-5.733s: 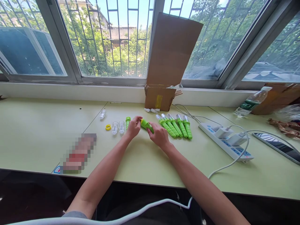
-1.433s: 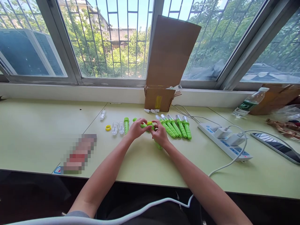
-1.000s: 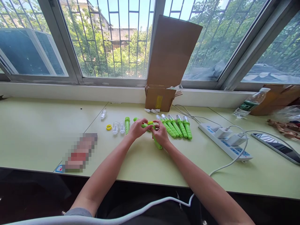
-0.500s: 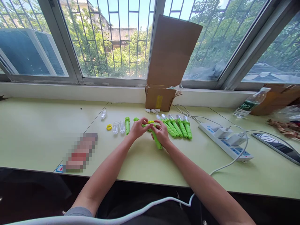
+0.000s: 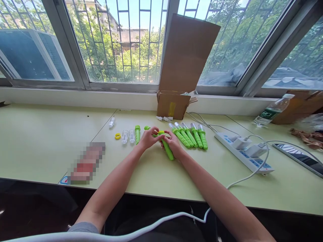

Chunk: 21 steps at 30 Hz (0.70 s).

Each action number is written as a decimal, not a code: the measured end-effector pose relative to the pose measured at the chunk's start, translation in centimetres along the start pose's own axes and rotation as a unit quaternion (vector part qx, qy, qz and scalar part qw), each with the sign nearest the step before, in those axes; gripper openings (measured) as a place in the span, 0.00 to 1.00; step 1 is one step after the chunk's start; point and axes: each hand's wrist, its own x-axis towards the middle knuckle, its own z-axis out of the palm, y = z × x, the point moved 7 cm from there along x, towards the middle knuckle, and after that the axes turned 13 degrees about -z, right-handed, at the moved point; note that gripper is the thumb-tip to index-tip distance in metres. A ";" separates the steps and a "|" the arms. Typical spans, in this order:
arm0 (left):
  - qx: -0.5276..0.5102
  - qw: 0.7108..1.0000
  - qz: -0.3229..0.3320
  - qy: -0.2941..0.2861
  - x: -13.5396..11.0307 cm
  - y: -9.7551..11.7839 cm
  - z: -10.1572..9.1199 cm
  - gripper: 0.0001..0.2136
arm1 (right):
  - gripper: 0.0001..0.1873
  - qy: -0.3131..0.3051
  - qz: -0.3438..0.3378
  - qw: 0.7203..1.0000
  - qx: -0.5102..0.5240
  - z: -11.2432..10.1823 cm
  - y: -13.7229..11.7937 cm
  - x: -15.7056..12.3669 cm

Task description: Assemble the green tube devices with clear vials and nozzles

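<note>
Both my hands meet at a green ridged plastic handle (image 5: 167,151), tilted with its lower end toward me. A yellow ring (image 5: 160,132) sits at its upper end. My right hand (image 5: 173,144) wraps round the handle's upper part. The fingers of my left hand (image 5: 148,137) pinch the same handle near the ring; their exact contact is partly hidden. Behind my left hand lies another green handle (image 5: 146,128), mostly covered. A green handle (image 5: 137,135), two clear plastic cups (image 5: 124,137) and a loose yellow ring (image 5: 117,136) lie to the left.
Several green handles with clear tops (image 5: 193,136) lie in a row on the right. Behind stand an open cardboard box (image 5: 170,106) and small white parts (image 5: 168,119). A power strip (image 5: 243,153), phone (image 5: 299,154) and bottle (image 5: 272,111) are farther right. A clear piece (image 5: 112,122) lies left.
The yellow ring has come down and slightly left onto the handle's upper end. My right fingers have lowered and closed in around the handle; my left hand stays nearly still.
</note>
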 end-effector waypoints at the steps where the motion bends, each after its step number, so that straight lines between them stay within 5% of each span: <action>1: 0.006 1.000 -0.002 0.002 0.0 0.0 0.0 0.18 | 0.30 -0.005 0.007 1.000 -0.002 0.0 0.2 0.0; 21: -0.077 0.996 -0.030 -0.039 0.3 -0.8 0.5 0.20 | 0.26 -0.034 0.029 0.999 0.015 0.3 0.0 -0.2</action>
